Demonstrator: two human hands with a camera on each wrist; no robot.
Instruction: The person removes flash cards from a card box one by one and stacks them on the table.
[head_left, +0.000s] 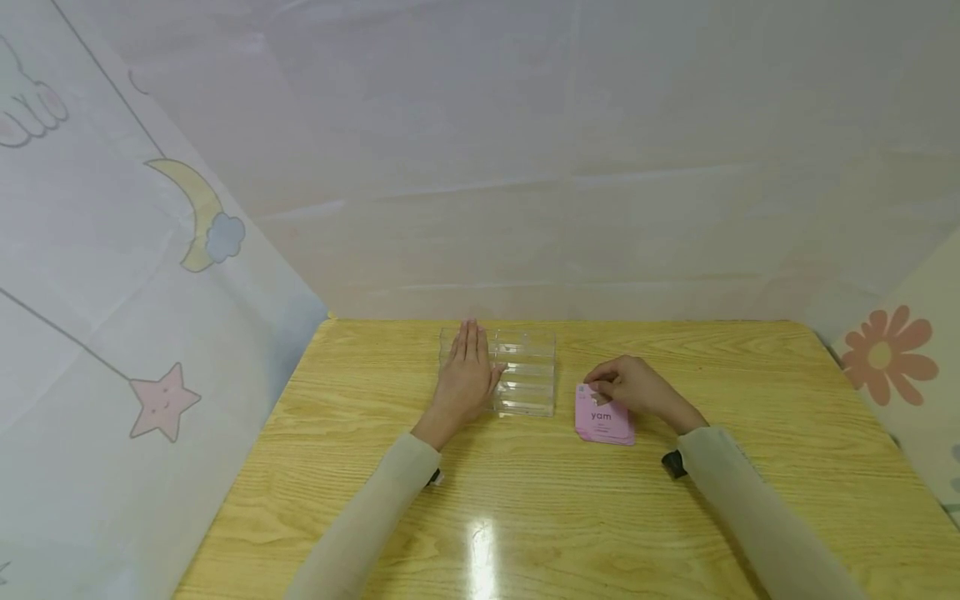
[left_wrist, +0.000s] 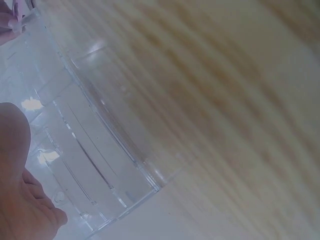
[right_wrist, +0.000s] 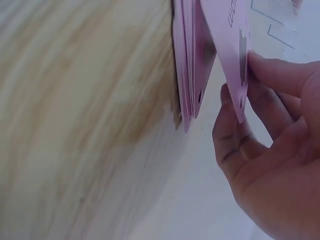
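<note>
A clear plastic rack (head_left: pixel 525 385) with several ridged slots lies on the wooden table. My left hand (head_left: pixel 463 382) rests on its left part, fingers straight and together, thumb out to the side. To the right of the rack is a small stack of pink cards (right_wrist: pixel 184 70). The top card (head_left: pixel 602 419), printed "yam", is pinched at its far edge between the thumb and fingers of my right hand (head_left: pixel 637 386). In the right wrist view that card is tilted up, its near end apart from the stack below. My fingers partly cover its picture.
The wooden table (head_left: pixel 480 492) reaches back to a pale sheet (head_left: pixel 525 250) hung as a wall. Another sheet with a moon and star stands at the left, and one with a flower (head_left: pixel 889 355) at the right. Each wrist carries a dark strapped device (head_left: pixel 674 464).
</note>
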